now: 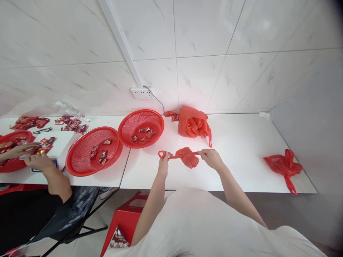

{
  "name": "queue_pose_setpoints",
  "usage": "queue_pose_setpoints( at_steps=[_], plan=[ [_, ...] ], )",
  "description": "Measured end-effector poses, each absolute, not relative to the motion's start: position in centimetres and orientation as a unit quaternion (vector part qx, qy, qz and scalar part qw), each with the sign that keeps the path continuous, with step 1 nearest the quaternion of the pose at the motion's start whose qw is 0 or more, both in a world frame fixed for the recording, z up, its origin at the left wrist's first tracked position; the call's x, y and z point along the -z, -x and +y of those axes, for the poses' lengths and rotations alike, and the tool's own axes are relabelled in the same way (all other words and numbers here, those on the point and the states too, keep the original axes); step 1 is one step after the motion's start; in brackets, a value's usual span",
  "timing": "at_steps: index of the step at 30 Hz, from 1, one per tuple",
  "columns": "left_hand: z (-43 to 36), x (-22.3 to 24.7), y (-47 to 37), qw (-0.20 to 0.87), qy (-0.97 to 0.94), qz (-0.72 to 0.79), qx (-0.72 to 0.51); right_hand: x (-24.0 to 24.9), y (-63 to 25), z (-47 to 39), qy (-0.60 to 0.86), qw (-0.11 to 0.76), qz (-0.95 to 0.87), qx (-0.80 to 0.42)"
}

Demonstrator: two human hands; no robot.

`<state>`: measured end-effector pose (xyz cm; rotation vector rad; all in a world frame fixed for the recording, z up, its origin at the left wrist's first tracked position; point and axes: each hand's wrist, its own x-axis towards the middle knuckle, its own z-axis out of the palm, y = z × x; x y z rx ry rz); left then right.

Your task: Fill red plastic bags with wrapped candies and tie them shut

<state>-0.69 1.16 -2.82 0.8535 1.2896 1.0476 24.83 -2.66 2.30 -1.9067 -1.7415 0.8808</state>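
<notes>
A small red plastic bag (189,157), bunched round at its middle, is stretched between my two hands just above the white table. My left hand (163,162) is closed on one twisted handle, and the loop of that handle sticks out past my fingers. On the other side, my right hand (210,158) pinches the opposite handle. Whatever the bag holds is hidden by the red plastic. Behind it stands a larger red bag (184,123) stuffed with crumpled red bags. Another knotted red bag (284,166) lies near the table's right end.
Two red mesh baskets (125,141) (71,160) with a few wrapped sweets stand to the left. Further left, a co-worker's hands (40,161) handle wrapped packets over a white scale (63,141). A red stool (123,217) is below the table; a power strip (142,93) hangs on the wall.
</notes>
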Motion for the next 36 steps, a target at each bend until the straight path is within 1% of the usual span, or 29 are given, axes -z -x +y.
queue_pose_setpoints(
  at_steps=[4, 8, 10, 11, 15, 16, 19, 22, 24, 28, 32, 36],
  plan=[
    [0.7, 4.2, 0.7, 0.637, -0.313, 0.585, -0.393, -1.6, -24.7, -3.0, 0.704, 0.156, -0.622, -0.306],
    [0.4, 5.7, 1.1, 0.642, -0.270, 0.614, -0.372, -1.0, -24.0, -3.3, 0.706, 0.061, -0.656, -0.259],
    [0.2, 6.4, 1.5, 0.652, -0.247, 0.625, -0.352, -0.4, -23.0, -3.5, 0.709, 0.030, -0.663, -0.238],
    [0.1, 6.8, 1.7, 0.659, -0.232, 0.630, -0.340, 0.0, -22.3, -3.6, 0.707, 0.031, -0.667, -0.231],
    [-0.4, 8.7, 3.0, 0.684, -0.169, 0.647, -0.293, 2.6, -18.8, -3.8, 0.667, 0.084, -0.707, -0.218],
    [-0.7, 9.2, 3.4, 0.687, -0.153, 0.653, -0.280, 3.5, -18.1, -3.8, 0.663, 0.083, -0.713, -0.214],
    [-1.5, 10.8, 5.0, 0.688, -0.109, 0.674, -0.247, 6.2, -17.2, -3.6, 0.687, 0.025, -0.690, -0.227],
    [-2.3, 12.2, 6.2, 0.675, -0.084, 0.694, -0.236, 7.8, -18.2, -3.5, 0.708, -0.023, -0.641, -0.296],
    [-2.5, 12.7, 6.7, 0.669, -0.077, 0.702, -0.230, 8.1, -19.4, -3.7, 0.713, -0.016, -0.622, -0.323],
    [-2.2, 13.2, 6.9, 0.670, -0.077, 0.709, -0.207, 7.7, -22.6, -4.5, 0.744, 0.025, -0.587, -0.317],
    [-2.0, 13.0, 6.7, 0.668, -0.083, 0.712, -0.199, 7.1, -27.5, -5.4, 0.797, 0.047, -0.526, -0.292],
    [-2.1, 13.0, 6.8, 0.669, -0.082, 0.711, -0.202, 6.5, -34.9, -6.3, 0.868, 0.079, -0.427, -0.241]
  ],
)
